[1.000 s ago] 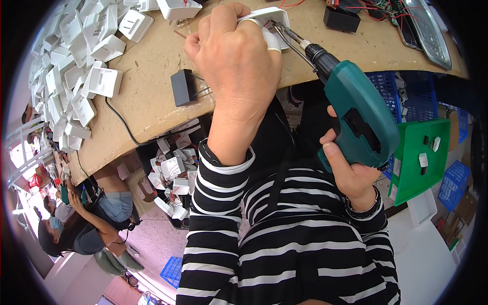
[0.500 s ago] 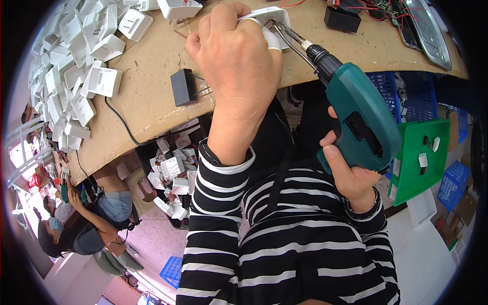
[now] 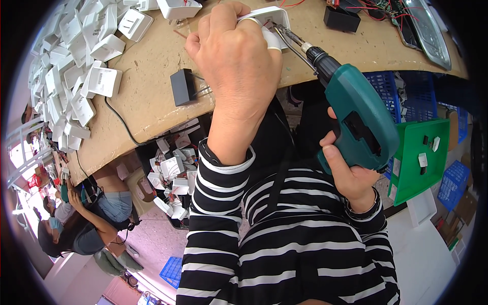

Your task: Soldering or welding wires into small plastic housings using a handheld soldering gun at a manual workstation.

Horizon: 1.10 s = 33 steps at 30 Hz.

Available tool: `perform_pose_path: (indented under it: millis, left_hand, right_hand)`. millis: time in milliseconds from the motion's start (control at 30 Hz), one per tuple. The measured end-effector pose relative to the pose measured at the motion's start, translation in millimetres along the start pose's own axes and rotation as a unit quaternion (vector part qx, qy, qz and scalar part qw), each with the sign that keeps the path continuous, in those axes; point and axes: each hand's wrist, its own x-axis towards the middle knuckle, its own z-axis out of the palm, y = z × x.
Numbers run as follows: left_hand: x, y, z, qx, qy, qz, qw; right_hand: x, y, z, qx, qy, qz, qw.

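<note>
At the bench's near edge, my left hand (image 3: 236, 68) is closed round a white plastic casing (image 3: 282, 17), its open side showing. White coverings sit on some of its fingers, and the fingertips are partly hidden. My right hand (image 3: 353, 180) grips a green soldering gun (image 3: 361, 114) by the handle. The gun's metal tip and thin feed tube (image 3: 297, 51) reach into the casing beside a bit of red wire. What the tip touches is too small to tell. Left of my wrist lies a small black box (image 3: 183, 87) with dark leads running towards my hand.
White casings (image 3: 76, 66) pile up at left on the bench (image 3: 147, 66). A black cable (image 3: 119, 119) hangs over its edge above a bin of white parts (image 3: 173, 173). A green tray (image 3: 424, 152) stands at right. Another person (image 3: 91, 218) sits at lower left.
The soldering gun has shifted very slightly to the left, its tip still inside the casing. My left hand and the casing look unmoved.
</note>
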Motion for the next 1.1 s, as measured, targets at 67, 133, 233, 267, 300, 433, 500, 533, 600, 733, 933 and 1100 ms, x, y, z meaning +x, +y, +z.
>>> perform_pose_path:
  millis: [67, 133, 233, 267, 300, 433, 500, 533, 600, 733, 933, 1100]
  left_hand:
    - [-0.1, -0.8, -0.2, 0.005, -0.004, 0.004, 1.0]
    - [0.2, -0.9, 0.6, 0.002, 0.001, 0.005, 1.0]
    - [0.1, -1.0, 0.5, -0.001, 0.003, 0.004, 1.0]
    - [-0.2, -1.1, 0.0, -0.002, 0.0, 0.002, 1.0]
    - [-0.5, -1.2, -0.4, -0.001, 0.0, 0.002, 1.0]
    - [-0.5, -2.0, -0.9, 0.002, -0.002, 0.003, 1.0]
    - [-0.6, -1.9, -0.8, 0.001, -0.007, 0.001, 1.0]
    - [-0.6, -2.1, -0.8, 0.002, -0.008, 0.0, 1.0]
    - [-0.6, -1.8, -0.8, 0.002, -0.009, -0.001, 1.0]
    - [-0.3, -2.9, -1.5, -0.001, -0.013, -0.006, 1.0]
    - [-0.5, -4.5, -0.2, 0.002, -0.012, -0.002, 1.0]
    - [-0.4, -5.9, -0.4, -0.007, -0.011, -0.006, 1.0]
  right_hand:
    - [-0.3, -1.3, -0.3, 0.0, 0.002, 0.0, 1.0]
    - [-1.0, -2.5, -0.9, -0.003, -0.001, 0.001, 1.0]
    - [-4.5, -1.8, -5.7, -0.041, -0.02, -0.019, 0.999]
    - [-4.9, -2.9, -7.2, -0.04, -0.021, -0.019, 0.999]
    - [-4.5, -5.2, -9.0, -0.04, -0.029, -0.019, 0.999]
    - [-7.4, -7.1, -12.1, -0.045, -0.02, -0.03, 0.998]
    - [-9.6, -7.4, -10.0, -0.028, 0.005, -0.022, 0.999]
    - [-10.1, -7.5, -9.4, -0.011, 0.028, -0.014, 0.999]
    - [-8.6, -8.3, -10.3, -0.015, 0.028, -0.017, 0.999]
    - [-6.3, -9.0, -12.2, -0.026, 0.008, -0.02, 0.999]
    - [-6.5, -6.8, -9.6, 0.002, 0.027, -0.014, 1.0]
    - [-5.8, -6.3, -8.0, -0.001, 0.023, -0.023, 0.999]
